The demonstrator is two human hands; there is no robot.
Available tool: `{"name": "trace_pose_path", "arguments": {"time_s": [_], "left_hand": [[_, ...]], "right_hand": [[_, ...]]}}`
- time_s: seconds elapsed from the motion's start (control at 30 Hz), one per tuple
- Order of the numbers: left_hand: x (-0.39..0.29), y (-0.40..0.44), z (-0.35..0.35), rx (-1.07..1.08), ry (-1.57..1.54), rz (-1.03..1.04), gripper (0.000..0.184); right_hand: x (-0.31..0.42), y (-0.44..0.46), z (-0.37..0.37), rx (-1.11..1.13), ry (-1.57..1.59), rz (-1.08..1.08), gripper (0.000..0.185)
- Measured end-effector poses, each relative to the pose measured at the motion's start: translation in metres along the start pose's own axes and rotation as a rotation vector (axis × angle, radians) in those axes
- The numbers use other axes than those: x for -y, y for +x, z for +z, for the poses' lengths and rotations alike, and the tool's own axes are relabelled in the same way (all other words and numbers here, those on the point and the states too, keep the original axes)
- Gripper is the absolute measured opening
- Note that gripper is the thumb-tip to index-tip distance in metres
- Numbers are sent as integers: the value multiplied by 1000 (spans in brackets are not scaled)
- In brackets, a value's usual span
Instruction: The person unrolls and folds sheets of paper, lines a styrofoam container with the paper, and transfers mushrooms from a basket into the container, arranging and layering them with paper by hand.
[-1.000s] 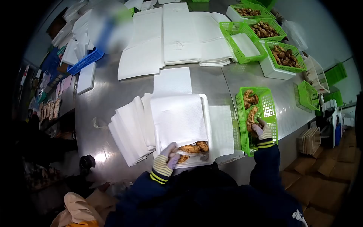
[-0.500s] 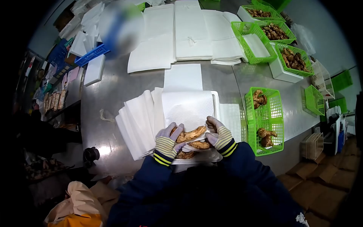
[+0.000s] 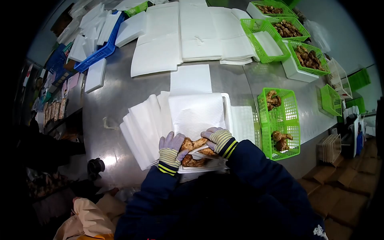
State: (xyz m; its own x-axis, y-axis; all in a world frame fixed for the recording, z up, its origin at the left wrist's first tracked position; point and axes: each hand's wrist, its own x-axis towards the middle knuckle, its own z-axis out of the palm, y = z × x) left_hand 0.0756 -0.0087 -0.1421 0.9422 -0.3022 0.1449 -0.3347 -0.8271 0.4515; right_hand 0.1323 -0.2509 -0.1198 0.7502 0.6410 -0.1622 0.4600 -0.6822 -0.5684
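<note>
Brown, knobbly mushrooms lie at the near end of a white box [image 3: 226,110] lined with white paper [image 3: 196,112]. The upper mushroom [image 3: 193,144] lies between my gloved hands. My left hand [image 3: 171,147] holds its left end between fingers and thumb. Over its right end, my right hand [image 3: 217,139] has its fingers closed. A lower mushroom [image 3: 193,161] rests nearer to me, beneath my left thumb. White strips of paper show between the mushrooms, and part of another mushroom is tucked under my right hand.
Fanned white sheets [image 3: 138,128] lie left of the box. To the right stands a green basket [image 3: 289,120] with mushrooms. More filled green baskets [image 3: 310,60] stand at the back right. Stacked white sheets [image 3: 200,36] and a blue crate [image 3: 96,56] are at the back.
My right hand has moved left and onto the upper mushroom's right end. That mushroom has settled lower among the others. The blurred patch at the back left is gone.
</note>
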Motion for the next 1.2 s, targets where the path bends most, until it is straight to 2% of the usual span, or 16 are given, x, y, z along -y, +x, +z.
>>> {"name": "trace_pose_path", "arguments": {"time_s": [0.13, 0.23, 0.37, 0.47, 0.57, 0.6, 0.7, 0.8, 0.83, 0.93, 0.97, 1.03, 1.07, 1.1, 1.13, 1.2], "left_hand": [[-1, -6, 4, 88, 98, -28, 58], [-7, -2, 3, 140, 130, -92, 60], [-16, -6, 5, 103, 129, -133, 59], [-12, -6, 7, 112, 146, -127, 59], [-15, 2, -3, 37, -138, -123, 61], [-20, 1, -5, -107, -40, -66, 64], [-20, -2, 4, 32, 142, -126, 58], [-19, -4, 4, 46, 82, -148, 55], [-20, -2, 4, 58, 89, -154, 57], [-13, -2, 10, 21, 68, -102, 59], [-14, -3, 9, 2, 15, -96, 59], [-15, -1, 5, 2, 3, -48, 58], [-15, 0, 6, -12, -22, -51, 59], [-15, 0, 6, -24, -46, -54, 59], [-15, -2, 7, -45, -58, -49, 60], [-17, -2, 6, -71, -107, -63, 60]], "right_hand": [[-2, -7, 6, 61, 61, 27, 35], [-8, -8, 16, 5, 78, 45, 34], [-9, -11, 26, -50, 9, 39, 36], [-2, -7, 10, 59, -27, 46, 36], [-2, -9, 11, -4, -19, 24, 36], [-2, -11, 12, -24, -18, 16, 36], [2, -14, 10, -48, 3, 28, 36], [2, -14, 8, -40, -4, 37, 34], [-2, -11, 6, -86, 81, -24, 32], [-22, -4, -14, -379, 301, 85, 27], [-23, 2, -30, -386, 291, 85, 27], [-29, 18, -63, -504, 57, 387, 41], [-42, 31, -68, -539, 81, 404, 51], [-54, 42, -71, -480, 29, 513, 57], [-64, 58, -75, -317, -11, 670, 63], [-69, 77, -91, -116, 132, 765, 77]]}}
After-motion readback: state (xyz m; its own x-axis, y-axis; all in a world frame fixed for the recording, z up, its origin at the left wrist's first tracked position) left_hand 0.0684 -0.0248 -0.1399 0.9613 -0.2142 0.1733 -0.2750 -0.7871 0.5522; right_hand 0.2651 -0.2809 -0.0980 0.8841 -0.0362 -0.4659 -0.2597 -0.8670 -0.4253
